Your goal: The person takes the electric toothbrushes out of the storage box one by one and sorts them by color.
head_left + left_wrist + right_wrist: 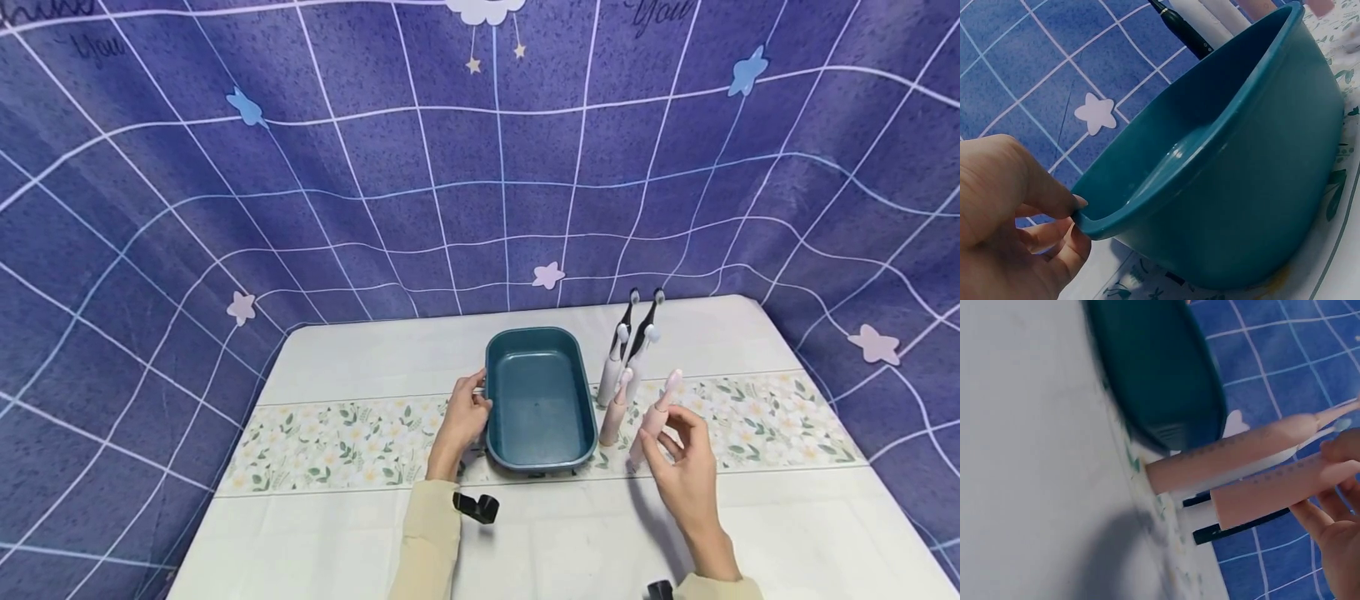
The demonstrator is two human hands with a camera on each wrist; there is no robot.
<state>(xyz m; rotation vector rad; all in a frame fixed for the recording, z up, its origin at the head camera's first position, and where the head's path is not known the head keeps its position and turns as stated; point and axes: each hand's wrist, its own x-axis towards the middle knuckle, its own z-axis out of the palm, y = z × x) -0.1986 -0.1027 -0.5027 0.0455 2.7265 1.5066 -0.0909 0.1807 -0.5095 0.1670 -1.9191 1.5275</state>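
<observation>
the right hand (686,475) pinches the nearest pink toothbrush (654,417) between thumb and fingertips partway up its handle, its long axis running up and slightly away from the person, base near the table (360,533), brush end uppermost and leaning to the right. just left of it a second pink toothbrush (615,410) stands upright, with two white and two black ones behind, all to the right of the teal basin (537,398). the left hand (461,421) grips the basin's left rim, thumb over the edge, fingers curled beneath, well apart from the brushes.
</observation>
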